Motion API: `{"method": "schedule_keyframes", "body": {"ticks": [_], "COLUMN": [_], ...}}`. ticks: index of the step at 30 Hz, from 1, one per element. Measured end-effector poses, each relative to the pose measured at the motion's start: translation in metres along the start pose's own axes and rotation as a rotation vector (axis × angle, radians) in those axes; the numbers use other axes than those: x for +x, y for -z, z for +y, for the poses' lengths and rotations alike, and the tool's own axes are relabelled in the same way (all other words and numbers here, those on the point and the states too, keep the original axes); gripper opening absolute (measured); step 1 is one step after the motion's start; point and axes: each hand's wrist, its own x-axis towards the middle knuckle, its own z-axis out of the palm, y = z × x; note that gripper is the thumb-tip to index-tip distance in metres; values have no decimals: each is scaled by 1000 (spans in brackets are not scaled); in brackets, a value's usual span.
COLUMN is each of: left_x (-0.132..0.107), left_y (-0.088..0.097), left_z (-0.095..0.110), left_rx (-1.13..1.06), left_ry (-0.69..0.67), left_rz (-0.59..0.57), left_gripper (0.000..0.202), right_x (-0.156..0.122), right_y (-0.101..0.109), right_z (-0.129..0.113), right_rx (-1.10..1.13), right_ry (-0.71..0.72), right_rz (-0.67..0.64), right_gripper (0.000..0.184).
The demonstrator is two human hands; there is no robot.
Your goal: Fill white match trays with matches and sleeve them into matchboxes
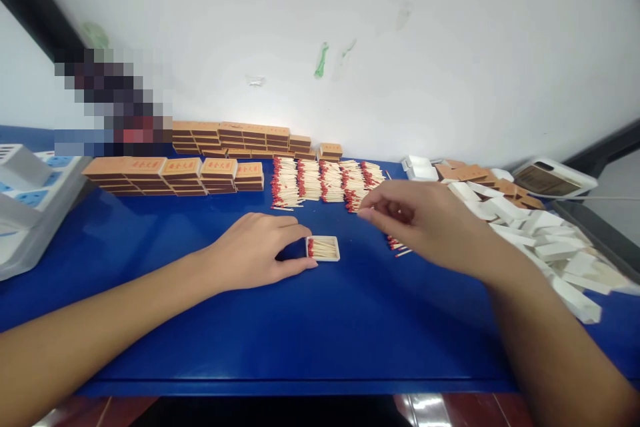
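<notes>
My left hand (pixel 260 250) rests on the blue table (pixel 280 333), thumb and fingers closed on the left end of a small white tray (pixel 324 249) filled with red-tipped matches. My right hand (pixel 425 223) hovers to the right, blurred by motion, fingertips pointing left toward the piles of loose matches (pixel 320 180). A few matches (pixel 397 247) lie under it. I cannot make out whether it holds any.
Stacks of orange matchbox sleeves (pixel 175 175) line the back left, more rows (pixel 240 137) against the white wall. A heap of white inner trays and sleeves (pixel 530 227) spreads on the right. White power strips (pixel 30 200) sit at the left edge.
</notes>
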Motion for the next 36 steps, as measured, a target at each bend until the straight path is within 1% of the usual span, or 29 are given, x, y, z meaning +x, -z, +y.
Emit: {"method": "schedule_keyframes", "body": {"ticks": [2, 4, 7, 9, 12, 14, 16, 18, 20, 24, 32, 34, 36], "left_x": [0, 0, 0, 0, 0, 0, 0, 1, 1, 1, 2, 2, 2], "left_y": [0, 0, 0, 0, 1, 1, 1, 1, 1, 2, 3, 3, 3], "left_z": [0, -1, -2, -1, -1, 0, 0, 1, 1, 0, 1, 1, 1], "left_rx": [2, 4, 7, 6, 7, 12, 11, 2, -6, -18, -20, -19, -16], "left_ry": [-2, -3, 1, 5, 5, 1, -3, -4, 1, 3, 9, 2, -4], "left_rz": [1, 0, -7, -13, -12, -7, -4, -8, -10, -8, -8, -5, -3], "left_gripper": [39, 39, 40, 40, 40, 40, 40, 40, 40, 39, 38, 38, 39], "right_x": [1, 1, -1, -6, -15, -21, -25, -27, -26, -22, -23, -21, -17], "right_y": [8, 13, 20, 27, 39, 43, 44, 41, 36, 29, 26, 25, 22], "right_z": [10, 21, 39, 50, 64, 71, 75, 76, 74, 66, 57, 52, 44], "right_rx": [-59, -130, -181, -159, -109, -101, -116, -125, -112, -58, -48, -41, 3], "right_ry": [-56, -104, -157, -179, -203, -230, -273, -319, -343, -322, -281, -275, -247], "right_rz": [67, 38, -139, -263, -408, -456, -475, -493, -507, -495, -511, -495, -446], "right_gripper": [22, 22, 18, 15, 15, 18, 23, 24, 21, 16, 9, 10, 13]}}
